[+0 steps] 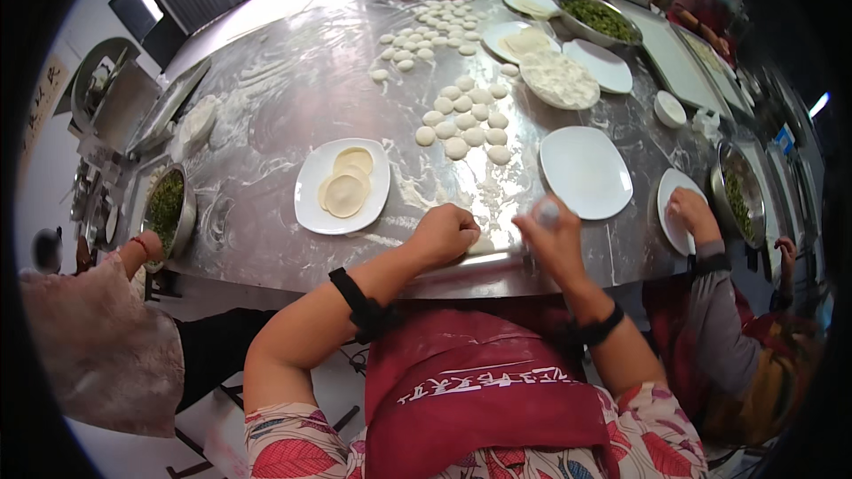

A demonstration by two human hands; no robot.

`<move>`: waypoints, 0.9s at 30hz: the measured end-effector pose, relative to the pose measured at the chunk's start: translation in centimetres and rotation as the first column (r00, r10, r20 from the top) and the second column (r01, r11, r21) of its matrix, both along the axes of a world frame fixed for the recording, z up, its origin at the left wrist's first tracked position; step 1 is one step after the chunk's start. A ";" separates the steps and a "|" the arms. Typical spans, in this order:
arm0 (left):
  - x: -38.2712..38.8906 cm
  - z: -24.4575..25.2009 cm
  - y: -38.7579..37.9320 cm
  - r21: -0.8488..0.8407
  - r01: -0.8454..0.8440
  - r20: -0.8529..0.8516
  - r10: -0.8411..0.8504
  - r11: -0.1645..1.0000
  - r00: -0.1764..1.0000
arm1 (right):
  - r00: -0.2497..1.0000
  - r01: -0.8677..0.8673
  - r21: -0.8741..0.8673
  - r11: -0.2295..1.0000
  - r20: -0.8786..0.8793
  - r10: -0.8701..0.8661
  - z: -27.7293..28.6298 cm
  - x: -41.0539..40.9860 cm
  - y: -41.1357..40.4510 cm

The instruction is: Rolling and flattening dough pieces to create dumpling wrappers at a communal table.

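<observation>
My left hand (444, 234) is curled low over the near edge of the steel table, its fingertips at the rim of a flattened dough piece (484, 244). To its right, my right hand (558, 239) is closed around a rolling pin (548, 213); only its rounded, pale end shows, slightly blurred. Ahead of my hands lies a cluster of small dough discs (464, 121) on the floured steel. Several round, rolled wrappers (346, 194) overlap on a square white plate (304, 196) left of my left hand. A bare white plate (586, 173) lies beyond my right hand.
More dough discs (426, 36) lie farther back. Bowls of chopped green filling stand at left (166, 206), right (737, 203) and far back (599, 18). A floured plate of wrappers (559, 80) is beyond. A co-worker's hand (691, 213) is over a plate at right; other people surround the table.
</observation>
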State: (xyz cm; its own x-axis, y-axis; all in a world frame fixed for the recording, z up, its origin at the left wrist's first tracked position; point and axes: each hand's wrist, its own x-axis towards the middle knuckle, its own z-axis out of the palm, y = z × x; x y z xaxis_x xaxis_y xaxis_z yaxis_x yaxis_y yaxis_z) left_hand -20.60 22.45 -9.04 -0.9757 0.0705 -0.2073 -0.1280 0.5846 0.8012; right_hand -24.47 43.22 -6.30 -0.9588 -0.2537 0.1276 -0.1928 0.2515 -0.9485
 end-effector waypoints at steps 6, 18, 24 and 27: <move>-1.3 1.0 0.9 -0.236 0.126 -0.064 -0.145 0.964 0.987 | 0.994 -0.067 0.017 0.998 -0.089 0.069 -1.1 -2.1 -1.1; -2.0 0.6 0.5 -0.179 0.058 -0.086 -0.074 0.982 0.994 | 0.994 -0.076 0.008 0.997 -0.072 0.076 -1.4 -3.9 -1.7; -0.8 0.0 -0.6 -0.142 0.140 -0.035 -0.146 0.980 0.989 | 0.995 -0.063 -0.027 0.998 0.074 0.065 -1.0 1.6 1.8; -0.6 1.3 -0.2 -0.123 0.217 0.045 -0.213 0.968 0.976 | 0.999 -0.046 -0.012 0.999 -0.023 0.046 -0.5 -0.7 0.1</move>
State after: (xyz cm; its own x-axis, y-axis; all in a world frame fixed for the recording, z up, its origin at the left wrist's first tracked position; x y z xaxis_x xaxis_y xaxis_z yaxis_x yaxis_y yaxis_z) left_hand -21.23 22.24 -7.74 -0.9334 0.2494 -0.2579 -0.0115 0.6975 0.7165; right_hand -25.13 43.37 -6.83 -0.9429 -0.2959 0.1529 -0.2257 0.2302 -0.9466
